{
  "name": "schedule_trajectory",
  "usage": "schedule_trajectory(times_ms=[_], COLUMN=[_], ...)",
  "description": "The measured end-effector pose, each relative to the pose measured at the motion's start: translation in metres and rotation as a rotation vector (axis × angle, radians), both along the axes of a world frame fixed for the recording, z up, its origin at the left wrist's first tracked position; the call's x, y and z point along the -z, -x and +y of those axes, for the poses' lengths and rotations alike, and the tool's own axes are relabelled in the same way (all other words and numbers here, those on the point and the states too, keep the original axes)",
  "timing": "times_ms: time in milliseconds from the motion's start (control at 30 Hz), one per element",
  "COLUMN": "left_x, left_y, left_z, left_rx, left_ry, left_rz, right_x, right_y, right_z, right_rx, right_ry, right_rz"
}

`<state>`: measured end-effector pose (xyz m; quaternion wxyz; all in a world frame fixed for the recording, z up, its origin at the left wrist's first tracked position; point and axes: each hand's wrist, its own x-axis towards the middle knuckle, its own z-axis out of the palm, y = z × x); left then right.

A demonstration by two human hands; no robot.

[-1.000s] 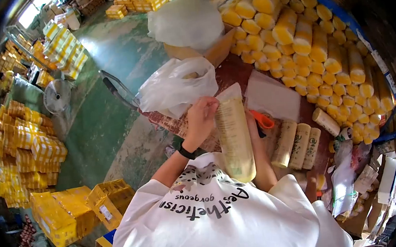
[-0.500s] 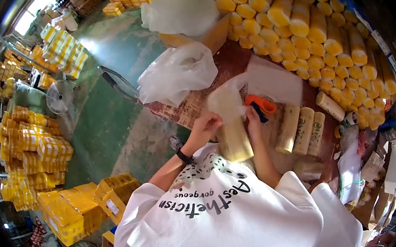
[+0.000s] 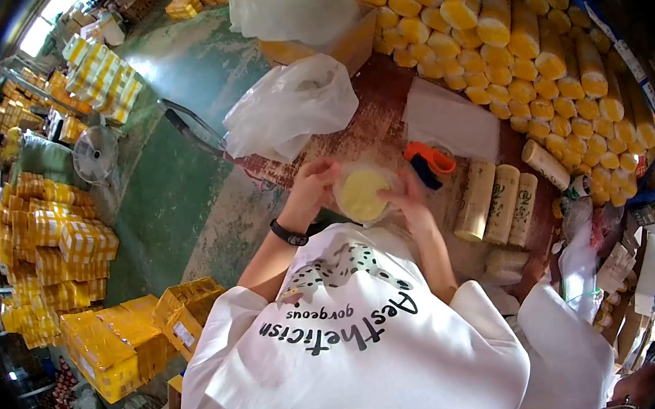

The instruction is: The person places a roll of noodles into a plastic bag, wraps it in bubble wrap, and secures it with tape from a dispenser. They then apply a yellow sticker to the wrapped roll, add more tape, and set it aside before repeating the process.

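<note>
A pale-yellow cylindrical roll (image 3: 364,195) stands with its round end facing up, with clear plastic film around its rim. My right hand (image 3: 407,197) grips it from the right, thumb over the end. At its left edge my left hand (image 3: 318,188), with a black band on the wrist, has its fingers pinched at the film. Right of my hands lies an orange and dark-blue tape dispenser (image 3: 435,161). Beyond it, similar wrapped rolls (image 3: 503,205) with green print lie side by side. A stack of flat translucent sheets (image 3: 449,120) rests on the worn red table (image 3: 370,110).
Many yellow-ended rolls (image 3: 501,46) are piled at the far right inside a blue frame (image 3: 618,42). A crumpled white plastic bag (image 3: 294,105) sits on the table's left side. Taped yellow boxes (image 3: 112,343) and a fan (image 3: 95,154) stand on the green floor.
The roll has turned from lying lengthwise to showing its round end upward. My left hand has shifted left and up, while my right hand has moved round the roll's upper rim.
</note>
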<state>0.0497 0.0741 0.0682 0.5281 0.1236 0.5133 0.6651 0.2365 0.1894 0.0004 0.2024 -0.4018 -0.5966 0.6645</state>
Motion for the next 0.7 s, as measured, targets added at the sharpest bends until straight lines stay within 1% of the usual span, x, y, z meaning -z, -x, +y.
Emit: schedule_trajectory(times_ms=[100, 200, 233, 300, 333, 400, 433, 500, 533, 567, 600, 700], left_x=[0.004, 0.028, 0.019, -0.004, -0.014, -0.027, -0.027, -0.025, -0.022, -0.016, -0.012, -0.025], left_y=[0.01, 0.015, 0.014, 0.012, 0.01, 0.006, 0.0, -0.017, -0.019, -0.021, -0.022, -0.013], left_z=[-0.002, 0.007, 0.008, 0.009, 0.01, 0.012, 0.011, 0.005, 0.004, 0.004, 0.004, 0.0], left_rx=[0.052, 0.008, 0.011, 0.014, 0.061, 0.156, 0.18, 0.229, 0.187, 0.146, 0.107, 0.297], left_ry=[-0.039, -0.215, -0.198, -0.16, -0.241, -0.402, -0.373, -0.305, -0.201, -0.096, 0.009, -0.078], left_rz=[0.064, 0.431, 0.651, 1.094, 1.316, 1.758, 1.856, 2.048, 2.103, 2.154, 2.2, 2.158], right_x=[-0.013, -0.042, -0.059, -0.067, -0.069, -0.063, -0.058, -0.049, -0.047, -0.045, -0.056, -0.067], right_y=[0.003, 0.011, 0.015, 0.021, 0.023, 0.027, 0.03, 0.033, 0.033, 0.033, 0.035, 0.037], right_z=[0.016, 0.037, 0.039, 0.055, 0.064, 0.077, 0.083, 0.088, 0.09, 0.09, 0.081, 0.078], right_rx=[-0.095, -0.116, -0.045, -0.124, -0.164, -0.134, -0.122, -0.106, -0.099, -0.095, -0.09, -0.087], right_ry=[-0.506, -0.896, -1.054, -0.88, -0.793, -0.644, -0.569, -0.533, -0.513, -0.565, -0.615, -0.699], right_rz=[-0.038, -0.438, -0.354, -0.356, -0.357, -0.203, -0.127, -0.074, -0.049, -0.071, -0.093, -0.107])
